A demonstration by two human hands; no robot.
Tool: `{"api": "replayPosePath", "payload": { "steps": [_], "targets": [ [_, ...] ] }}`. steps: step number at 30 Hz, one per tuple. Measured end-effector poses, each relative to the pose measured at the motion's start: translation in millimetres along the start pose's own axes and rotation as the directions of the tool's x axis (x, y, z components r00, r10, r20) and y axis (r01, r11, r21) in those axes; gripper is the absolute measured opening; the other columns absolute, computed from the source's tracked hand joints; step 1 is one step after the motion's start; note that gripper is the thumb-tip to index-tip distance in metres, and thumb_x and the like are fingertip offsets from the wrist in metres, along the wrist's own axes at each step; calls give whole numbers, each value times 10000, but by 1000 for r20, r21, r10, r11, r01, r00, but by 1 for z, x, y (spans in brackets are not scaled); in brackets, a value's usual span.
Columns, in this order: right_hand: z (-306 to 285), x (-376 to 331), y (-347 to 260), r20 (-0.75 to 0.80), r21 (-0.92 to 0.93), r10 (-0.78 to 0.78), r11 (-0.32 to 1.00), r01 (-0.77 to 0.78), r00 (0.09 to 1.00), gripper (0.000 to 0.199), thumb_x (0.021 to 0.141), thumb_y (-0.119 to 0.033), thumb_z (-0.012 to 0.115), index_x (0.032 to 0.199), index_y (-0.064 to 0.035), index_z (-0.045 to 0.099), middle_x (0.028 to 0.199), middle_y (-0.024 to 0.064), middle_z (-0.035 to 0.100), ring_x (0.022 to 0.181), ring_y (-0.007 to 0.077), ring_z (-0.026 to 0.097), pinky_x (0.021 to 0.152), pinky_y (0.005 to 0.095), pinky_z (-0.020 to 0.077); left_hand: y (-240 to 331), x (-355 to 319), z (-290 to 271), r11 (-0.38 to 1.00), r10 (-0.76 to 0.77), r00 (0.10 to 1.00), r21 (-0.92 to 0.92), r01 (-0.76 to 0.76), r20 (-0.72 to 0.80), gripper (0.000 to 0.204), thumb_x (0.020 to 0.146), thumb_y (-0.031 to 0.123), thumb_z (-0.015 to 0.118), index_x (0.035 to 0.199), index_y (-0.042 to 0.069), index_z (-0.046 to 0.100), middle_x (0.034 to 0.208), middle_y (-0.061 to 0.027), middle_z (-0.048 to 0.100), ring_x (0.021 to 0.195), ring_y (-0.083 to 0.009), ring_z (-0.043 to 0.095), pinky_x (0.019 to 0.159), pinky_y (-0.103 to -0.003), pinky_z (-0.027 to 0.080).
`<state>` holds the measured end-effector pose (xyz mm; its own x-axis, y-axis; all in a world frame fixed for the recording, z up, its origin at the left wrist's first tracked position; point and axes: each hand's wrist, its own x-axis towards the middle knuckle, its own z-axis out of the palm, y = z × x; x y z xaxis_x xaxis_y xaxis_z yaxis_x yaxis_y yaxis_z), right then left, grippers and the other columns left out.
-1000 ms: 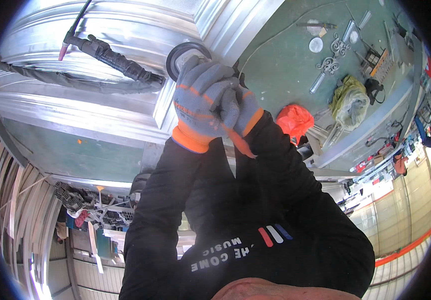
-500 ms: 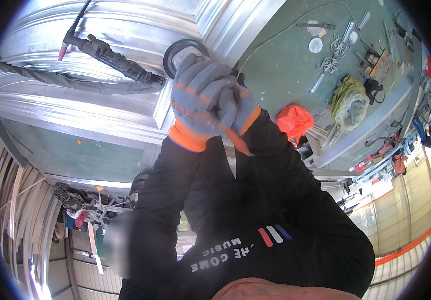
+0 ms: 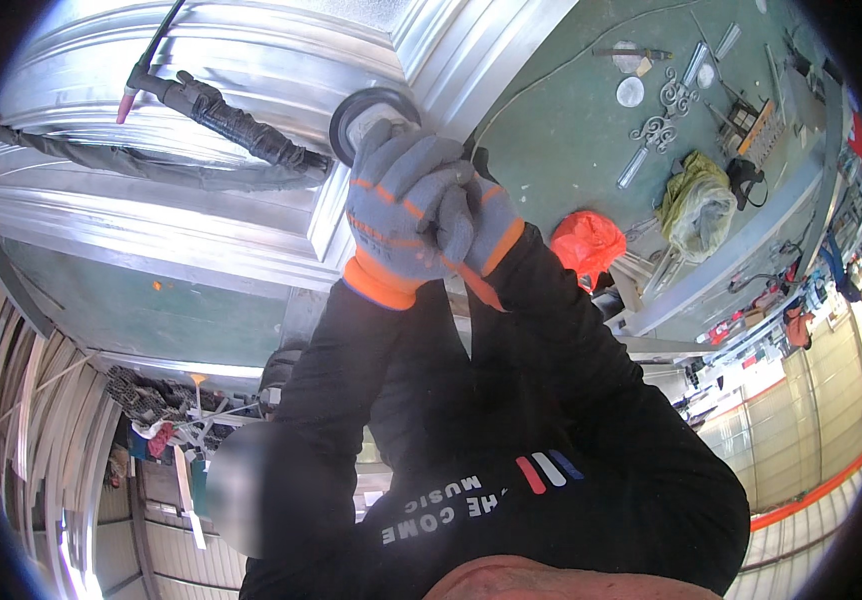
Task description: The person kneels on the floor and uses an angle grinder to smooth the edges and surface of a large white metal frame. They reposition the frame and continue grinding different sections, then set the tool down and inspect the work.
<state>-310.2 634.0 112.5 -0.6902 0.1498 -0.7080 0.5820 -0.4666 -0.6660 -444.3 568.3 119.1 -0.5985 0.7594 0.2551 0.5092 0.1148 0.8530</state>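
Both my hands wear grey gloves with orange cuffs and are clasped together around an angle grinder. My left hand covers most of the tool's body, and my right hand presses against it from the right. Only the grinder's round dark disc shows above my fingers. The disc sits at an edge of a bright ribbed metal frame, which lies on a green workbench. My black sleeves hide the rest of the tool.
A welding torch with a pink tip and its sheathed hose lies across the frame on the left. On the bench to the right are a red cloth, a yellow-green rag, ornamental metal scrolls and small discs.
Both hands have kept the same hold on the grinder, with the disc at the same spot on the frame. Only a very slight shift of the hands shows.
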Motion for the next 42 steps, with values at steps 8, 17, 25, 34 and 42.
{"api": "replayPosePath", "payload": {
  "steps": [8, 17, 25, 34, 42],
  "targets": [
    [5, -7, 8, -141, 72, 6, 997, 4, 990, 385, 933, -175, 653, 1276, -48, 531, 1219, 158, 608, 1185, 246, 586, 989, 345, 494, 2, -5, 8, 999, 1, 1000, -42, -2, -27, 180, 558, 163, 655, 712, 71, 650, 856, -96, 675, 776, -317, 647, 756, -452, 480],
    [-1, -2, 2, -52, -191, -16, 982, 6, 999, 328, 1003, -178, 522, 1295, -28, 505, 1215, 132, 600, 1157, 225, 588, 954, 317, 496, 0, -2, -2, 999, -4, 999, -42, 2, -39, 186, 584, 131, 650, 760, 72, 649, 869, -105, 667, 797, -325, 656, 782, -474, 489],
    [-1, -40, -6, -152, 133, 79, 989, -59, 985, 300, 1009, -173, 508, 1283, -51, 505, 1122, 66, 579, 1075, 177, 591, 922, 283, 483, 31, -28, 16, 976, -62, 994, -203, 79, 90, 245, 558, 135, 675, 788, 53, 660, 923, -110, 663, 885, -321, 651, 813, -486, 501],
    [-11, -24, -7, -55, -338, 6, 941, -24, 998, 321, 949, -152, 624, 1246, -56, 549, 1204, 112, 615, 1142, 218, 601, 970, 339, 495, 13, -27, 12, 992, -66, 997, -109, 61, -45, 247, 592, 78, 673, 838, 59, 655, 966, -109, 665, 876, -348, 646, 797, -521, 479],
    [-14, -14, -22, -65, -225, 12, 974, -27, 998, 441, 885, -233, 718, 1244, -33, 557, 1193, 136, 635, 1122, 210, 616, 921, 350, 511, 12, -18, 13, 994, -55, 989, -97, 42, -139, 246, 586, 117, 684, 820, 59, 637, 923, -135, 659, 831, -344, 651, 761, -470, 476]
  ]
}}
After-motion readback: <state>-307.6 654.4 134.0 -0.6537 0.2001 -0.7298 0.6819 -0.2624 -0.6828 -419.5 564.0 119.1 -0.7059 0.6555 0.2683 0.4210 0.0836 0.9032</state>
